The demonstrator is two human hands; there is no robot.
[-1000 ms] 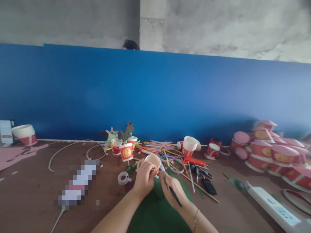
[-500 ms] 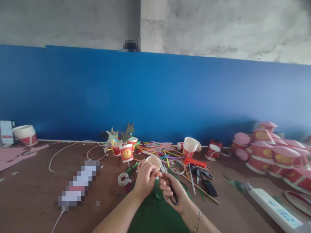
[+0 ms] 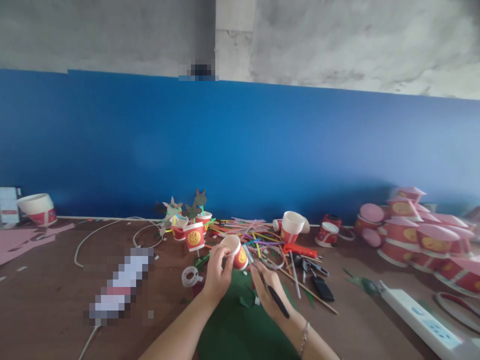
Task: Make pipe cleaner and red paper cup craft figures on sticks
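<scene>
A red and white paper cup (image 3: pixel 240 256) with a yellow emblem is tilted in my left hand (image 3: pixel 218 270), whose fingers and thumb pinch its rim. My right hand (image 3: pixel 270 290) is wrapped round a pair of dark-handled scissors (image 3: pixel 278 300); their metal blades touch or lie very near the cup's base on the right side. Beneath both hands is a dark green sheet (image 3: pixel 232 325) with small scraps on it. Behind the cup lies a pile of coloured strips (image 3: pixel 247 230).
Decorated cups (image 3: pixel 195 236) and a tape roll (image 3: pixel 190 276) are at left. To the right are a white cup (image 3: pixel 292 226), an orange-handled tool (image 3: pixel 300 250), keys, a wooden stick, a power strip (image 3: pixel 423 317) and stacked pink-topped cups (image 3: pixel 435 240).
The cup has tipped in my left hand, so its emblem now shows and its base points right. My right hand has turned, bringing the scissors' handle across the palm.
</scene>
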